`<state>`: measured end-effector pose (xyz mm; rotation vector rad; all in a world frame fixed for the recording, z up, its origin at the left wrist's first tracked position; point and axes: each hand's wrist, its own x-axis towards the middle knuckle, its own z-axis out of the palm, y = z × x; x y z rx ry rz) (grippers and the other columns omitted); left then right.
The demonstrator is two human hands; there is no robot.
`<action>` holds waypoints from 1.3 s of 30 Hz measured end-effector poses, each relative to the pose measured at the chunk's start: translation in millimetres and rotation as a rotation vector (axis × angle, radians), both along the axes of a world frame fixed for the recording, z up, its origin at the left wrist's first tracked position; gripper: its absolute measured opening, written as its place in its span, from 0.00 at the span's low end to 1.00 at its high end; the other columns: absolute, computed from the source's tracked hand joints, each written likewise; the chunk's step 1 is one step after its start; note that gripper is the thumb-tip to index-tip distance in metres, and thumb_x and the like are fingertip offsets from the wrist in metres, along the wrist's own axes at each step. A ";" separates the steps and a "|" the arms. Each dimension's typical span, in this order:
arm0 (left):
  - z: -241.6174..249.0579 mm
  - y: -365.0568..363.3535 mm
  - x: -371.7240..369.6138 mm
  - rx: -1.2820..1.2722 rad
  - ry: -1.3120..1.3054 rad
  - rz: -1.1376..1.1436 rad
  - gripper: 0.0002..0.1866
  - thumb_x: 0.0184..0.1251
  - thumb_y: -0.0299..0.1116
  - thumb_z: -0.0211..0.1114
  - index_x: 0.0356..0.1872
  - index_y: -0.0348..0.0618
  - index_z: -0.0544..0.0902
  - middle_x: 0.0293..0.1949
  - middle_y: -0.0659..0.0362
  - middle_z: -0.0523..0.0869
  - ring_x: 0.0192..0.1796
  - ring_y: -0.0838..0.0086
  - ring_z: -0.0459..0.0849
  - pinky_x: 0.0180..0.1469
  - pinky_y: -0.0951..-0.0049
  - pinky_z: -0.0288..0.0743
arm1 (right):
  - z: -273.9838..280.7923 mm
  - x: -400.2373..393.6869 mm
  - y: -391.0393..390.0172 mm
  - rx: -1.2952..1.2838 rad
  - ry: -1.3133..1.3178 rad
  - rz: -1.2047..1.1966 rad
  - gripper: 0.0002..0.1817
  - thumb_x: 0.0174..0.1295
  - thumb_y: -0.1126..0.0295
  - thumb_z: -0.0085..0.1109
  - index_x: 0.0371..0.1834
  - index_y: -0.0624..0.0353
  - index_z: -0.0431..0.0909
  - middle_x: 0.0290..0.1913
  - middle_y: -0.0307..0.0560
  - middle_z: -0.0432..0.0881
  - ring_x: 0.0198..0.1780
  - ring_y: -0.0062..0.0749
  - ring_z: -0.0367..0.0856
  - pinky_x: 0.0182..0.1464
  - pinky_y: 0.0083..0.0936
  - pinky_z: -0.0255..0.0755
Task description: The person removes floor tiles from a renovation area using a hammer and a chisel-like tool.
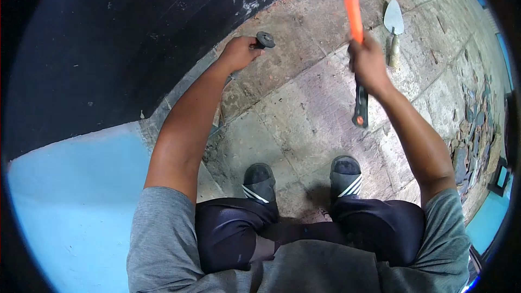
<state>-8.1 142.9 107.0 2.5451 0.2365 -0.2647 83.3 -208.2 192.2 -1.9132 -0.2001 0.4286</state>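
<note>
My left hand (237, 54) is closed around a dark chisel (265, 40) near the base of the wall. Its round, flat head faces up toward me, while its lower end is hidden by the hand. In my right hand (370, 65) is a hammer (354, 15), gripped by its orange and black handle. The hammer's head is raised up and smeared by motion, to the right of the chisel and apart from it. A trowel (394, 19) with a pale blade and worn handle lies on the floor just right of the hammer.
A wall painted black (108, 38) and light blue (81, 195) runs along the left. Below me are stained floor tiles (293, 108). Broken tile pieces (475, 130) are heaped at the right. My feet, in dark striped sandals (346, 176), stand close in front.
</note>
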 end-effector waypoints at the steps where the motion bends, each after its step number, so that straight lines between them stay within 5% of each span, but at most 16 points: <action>1: 0.5 -0.9 0.6 0.033 -0.029 -0.026 0.22 0.66 0.45 0.76 0.52 0.38 0.89 0.40 0.49 0.91 0.42 0.61 0.90 0.47 0.60 0.80 | 21.1 3.8 4.9 0.072 -0.059 -0.063 0.14 0.79 0.60 0.56 0.44 0.62 0.73 0.24 0.36 0.74 0.22 0.22 0.72 0.24 0.27 0.68; 5: -1.2 -2.5 2.4 0.078 -0.034 -0.009 0.23 0.66 0.47 0.76 0.52 0.38 0.89 0.40 0.47 0.91 0.43 0.58 0.90 0.47 0.58 0.79 | 10.2 0.8 35.1 0.368 -0.205 -0.297 0.10 0.80 0.64 0.54 0.45 0.59 0.69 0.24 0.37 0.74 0.23 0.20 0.73 0.24 0.24 0.69; 6: -1.9 -1.1 2.9 0.083 -0.031 -0.013 0.23 0.66 0.47 0.75 0.52 0.38 0.89 0.41 0.47 0.91 0.44 0.58 0.90 0.48 0.58 0.79 | -12.0 -11.7 39.8 0.335 -0.188 -0.262 0.09 0.79 0.66 0.54 0.49 0.59 0.69 0.24 0.44 0.76 0.23 0.31 0.77 0.26 0.33 0.74; 8: -1.1 -3.3 0.9 0.068 -0.008 -0.011 0.23 0.67 0.47 0.75 0.53 0.39 0.89 0.42 0.48 0.91 0.45 0.57 0.90 0.50 0.58 0.79 | -65.0 -43.2 41.3 0.020 -0.352 0.008 0.12 0.74 0.67 0.54 0.50 0.66 0.71 0.34 0.73 0.83 0.40 0.72 0.83 0.41 0.55 0.75; 9: 2.7 -5.5 -0.4 0.050 0.009 -0.007 0.23 0.67 0.47 0.75 0.54 0.40 0.89 0.43 0.48 0.92 0.45 0.57 0.90 0.50 0.58 0.79 | -62.0 -51.4 41.2 -0.173 -0.287 0.305 0.15 0.73 0.64 0.55 0.47 0.69 0.75 0.39 0.76 0.83 0.49 0.73 0.83 0.48 0.55 0.75; 10: 6.6 -9.2 -0.4 0.032 0.024 -0.004 0.23 0.67 0.47 0.75 0.55 0.41 0.89 0.43 0.48 0.92 0.46 0.57 0.90 0.51 0.58 0.79 | -54.1 -48.3 44.3 -0.254 -0.069 0.368 0.17 0.73 0.62 0.54 0.47 0.70 0.78 0.40 0.73 0.84 0.50 0.71 0.83 0.53 0.54 0.75; 13: 16.9 -14.7 -1.2 0.034 0.056 0.023 0.22 0.67 0.43 0.75 0.56 0.41 0.88 0.49 0.44 0.91 0.53 0.52 0.89 0.56 0.55 0.80 | -55.7 -46.9 38.5 -0.294 0.059 0.292 0.18 0.72 0.61 0.56 0.50 0.69 0.79 0.41 0.71 0.85 0.49 0.68 0.84 0.54 0.52 0.75; 22: 40.3 20.4 12.1 -0.109 -0.072 0.175 0.18 0.70 0.40 0.75 0.56 0.43 0.88 0.42 0.57 0.93 0.43 0.75 0.87 0.50 0.68 0.79 | -73.8 -45.3 -13.9 -0.385 0.150 0.312 0.19 0.73 0.59 0.58 0.48 0.68 0.80 0.40 0.69 0.85 0.47 0.63 0.86 0.51 0.49 0.75; 29: 23.9 33.9 7.3 -0.052 -0.140 0.155 0.20 0.66 0.42 0.76 0.54 0.40 0.89 0.44 0.48 0.92 0.45 0.60 0.91 0.51 0.63 0.81 | -74.9 -50.4 -15.3 -0.378 0.179 0.339 0.19 0.73 0.59 0.57 0.49 0.69 0.80 0.39 0.68 0.85 0.46 0.63 0.85 0.50 0.47 0.75; 32: 19.7 37.2 13.3 -0.057 -0.105 0.127 0.21 0.66 0.43 0.76 0.54 0.40 0.88 0.44 0.47 0.92 0.46 0.57 0.91 0.52 0.61 0.80 | -83.7 -43.2 -12.3 -0.336 0.133 0.328 0.19 0.74 0.59 0.58 0.49 0.69 0.80 0.33 0.61 0.85 0.38 0.54 0.86 0.44 0.44 0.76; 35: 21.7 32.0 16.5 0.020 -0.107 0.091 0.22 0.66 0.45 0.75 0.55 0.41 0.89 0.44 0.46 0.92 0.46 0.55 0.90 0.52 0.59 0.80 | -37.0 -25.1 5.4 -0.219 0.200 0.201 0.18 0.75 0.59 0.58 0.48 0.68 0.79 0.27 0.51 0.81 0.28 0.40 0.83 0.35 0.39 0.75; 36: 24.3 29.4 17.8 0.011 -0.070 0.091 0.22 0.67 0.45 0.75 0.56 0.41 0.88 0.46 0.46 0.91 0.48 0.56 0.90 0.54 0.60 0.80 | -36.0 -12.0 9.6 -0.156 0.126 0.157 0.17 0.76 0.59 0.58 0.48 0.66 0.78 0.23 0.44 0.77 0.22 0.30 0.79 0.28 0.35 0.73; 39: 32.0 22.7 21.1 0.004 0.010 0.094 0.23 0.69 0.45 0.74 0.57 0.41 0.88 0.50 0.47 0.91 0.50 0.59 0.89 0.56 0.60 0.79 | -8.6 28.6 27.8 -0.022 -0.236 0.003 0.15 0.77 0.60 0.58 0.43 0.65 0.76 0.24 0.43 0.77 0.22 0.29 0.73 0.28 0.33 0.68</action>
